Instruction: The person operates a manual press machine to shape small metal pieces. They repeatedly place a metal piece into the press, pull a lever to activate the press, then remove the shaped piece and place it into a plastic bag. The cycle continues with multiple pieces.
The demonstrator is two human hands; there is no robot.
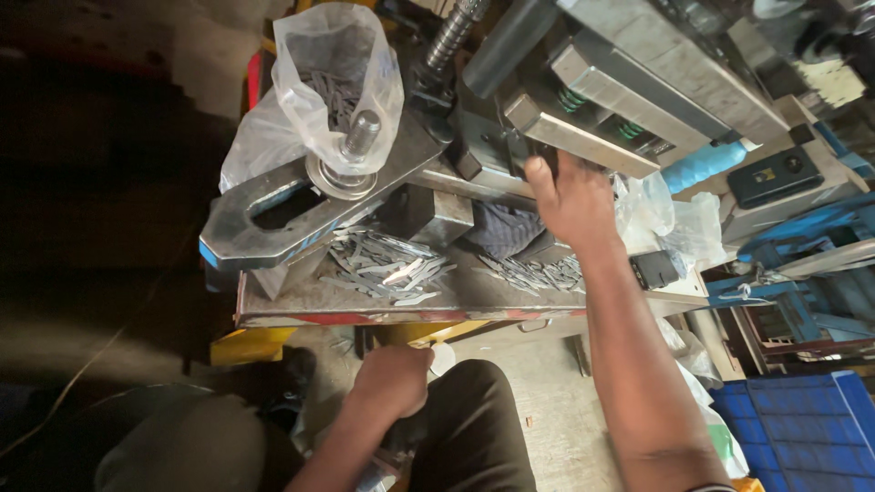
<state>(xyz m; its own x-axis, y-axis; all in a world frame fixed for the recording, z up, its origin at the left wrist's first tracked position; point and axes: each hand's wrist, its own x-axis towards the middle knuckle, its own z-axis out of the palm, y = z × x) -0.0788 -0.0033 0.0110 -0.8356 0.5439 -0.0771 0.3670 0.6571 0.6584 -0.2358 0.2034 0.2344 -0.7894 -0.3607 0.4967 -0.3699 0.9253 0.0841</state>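
Two hands logged: my right hand [572, 196], fingers apart, centre frame, reaching under the grey steel press die [583, 137]; my left hand [394, 378] fisted, contents indiscernible. I'd keep fingertips clear of the thin grey metal strips [387, 264].

Bags and crates around a metal press bench

A clear bag [337, 87], open-mouthed and holding dark metal strips, stands upright at the bench's upper left, behind a steel clamp bar. More crumpled clear plastic [670, 219] lies at the bench's right end, just beside a small black box [654, 269]. A black case [773, 176] with a small yellow label sits further right. A blue crate [802, 433] stands on the floor at lower right. No screens or signs show.
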